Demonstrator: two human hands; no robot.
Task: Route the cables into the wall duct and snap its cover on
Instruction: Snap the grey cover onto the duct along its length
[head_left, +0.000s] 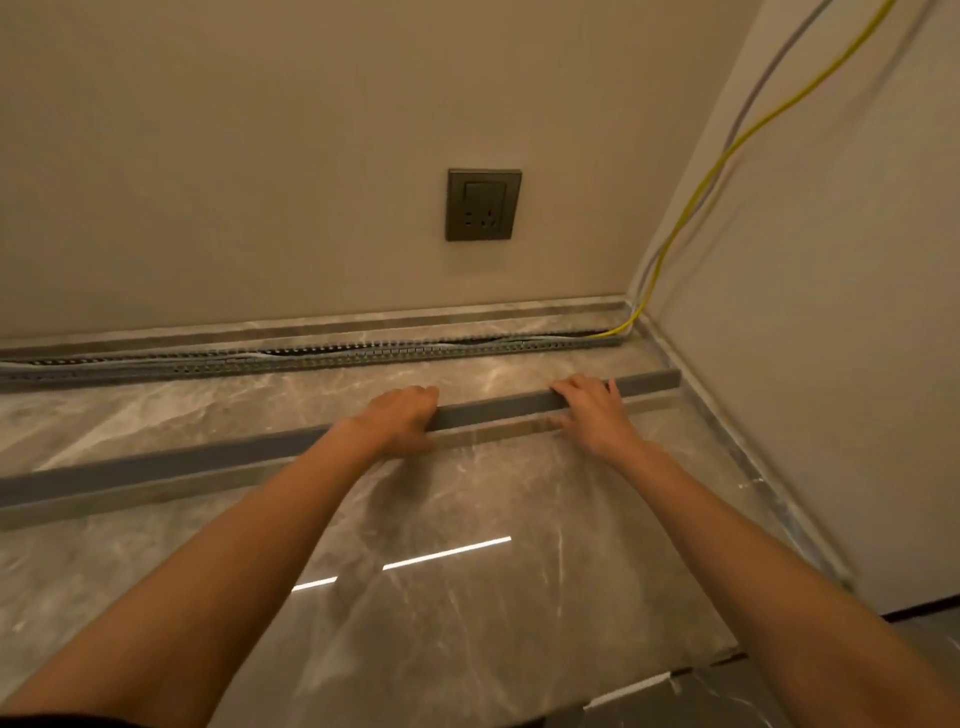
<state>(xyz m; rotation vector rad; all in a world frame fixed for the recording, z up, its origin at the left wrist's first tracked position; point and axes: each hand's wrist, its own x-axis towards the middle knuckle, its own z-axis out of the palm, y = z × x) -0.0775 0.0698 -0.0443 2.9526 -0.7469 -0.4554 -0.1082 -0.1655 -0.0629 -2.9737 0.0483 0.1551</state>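
Now, duct (156, 366): along the foot of the wall (260, 156), uncovered, cables (291, 354) already laid inside.
Cover (156, 467): flat on the floor (467, 499), parallel to the duct, apart from it.
Left hand (400, 415): curled over the cover, gripping, likely to lift.
Right hand (592, 410): likewise wrapped over it, spaced apart to keep the long strip level.
Yellow cable (727, 156): down the corner (631, 296) into the duct.

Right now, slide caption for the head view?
Person's left hand and right hand hold the grey duct cover, apart from the open wall duct where cables lie.
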